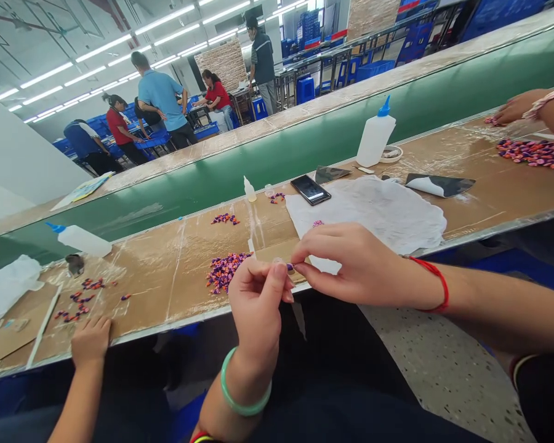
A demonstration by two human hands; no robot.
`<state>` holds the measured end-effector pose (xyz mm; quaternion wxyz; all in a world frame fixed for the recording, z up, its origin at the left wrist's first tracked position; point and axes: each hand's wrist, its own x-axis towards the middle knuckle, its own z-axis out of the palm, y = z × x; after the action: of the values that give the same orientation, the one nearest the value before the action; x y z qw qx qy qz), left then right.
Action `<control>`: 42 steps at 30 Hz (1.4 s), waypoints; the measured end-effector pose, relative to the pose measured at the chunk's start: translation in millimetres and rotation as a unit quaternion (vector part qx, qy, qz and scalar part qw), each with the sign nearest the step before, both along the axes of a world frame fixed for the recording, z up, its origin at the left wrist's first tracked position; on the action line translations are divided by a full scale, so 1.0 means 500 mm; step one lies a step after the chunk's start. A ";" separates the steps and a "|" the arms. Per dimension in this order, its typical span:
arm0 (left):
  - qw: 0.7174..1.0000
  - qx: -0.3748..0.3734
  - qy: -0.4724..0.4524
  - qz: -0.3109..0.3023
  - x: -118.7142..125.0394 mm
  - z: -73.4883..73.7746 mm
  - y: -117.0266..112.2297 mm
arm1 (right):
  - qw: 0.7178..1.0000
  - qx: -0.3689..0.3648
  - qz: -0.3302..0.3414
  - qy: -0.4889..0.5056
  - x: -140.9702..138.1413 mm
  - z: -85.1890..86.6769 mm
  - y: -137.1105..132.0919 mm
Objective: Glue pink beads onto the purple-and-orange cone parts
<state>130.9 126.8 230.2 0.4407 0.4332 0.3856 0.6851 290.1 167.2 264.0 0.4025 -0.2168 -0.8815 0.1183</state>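
My left hand, with a green bangle at its wrist, is closed in a pinch in front of the bench edge. Fingertip to fingertip with it, my right hand pinches too, a red cord round its wrist. Between the two sits a tiny purple piece, mostly covered by the fingers; which hand bears it more is hard to see. Just beyond my left hand lies a pile of small purple and orange pieces. A white cloth spreads past my right hand, with some tiny pink pieces near its edge.
A phone, a small dropper bottle and a large white squeeze bottle stand or lie farther back. A co-worker's hand rests at left; another person's hand touches pieces at right. A green strip runs behind the bench.
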 end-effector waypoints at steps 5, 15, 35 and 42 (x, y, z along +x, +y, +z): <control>0.998 0.048 0.042 0.025 0.008 -0.006 0.003 | 1.000 -0.017 0.007 0.006 0.008 -0.004 0.005; 0.956 0.145 0.249 0.054 -0.006 -0.013 0.004 | 0.999 -0.014 -0.003 -0.038 0.024 -0.005 0.015; 0.998 0.001 0.011 -0.069 -0.012 0.007 0.006 | 0.992 -0.113 -0.011 0.055 0.006 -0.015 -0.006; 0.999 0.010 0.025 -0.040 -0.006 0.007 0.000 | 0.996 -0.027 -0.031 0.078 -0.020 -0.043 -0.017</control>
<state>128.0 126.7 233.5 0.4540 0.4696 0.3716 0.6597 280.1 158.8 242.7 0.4674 -0.2454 -0.8366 0.1462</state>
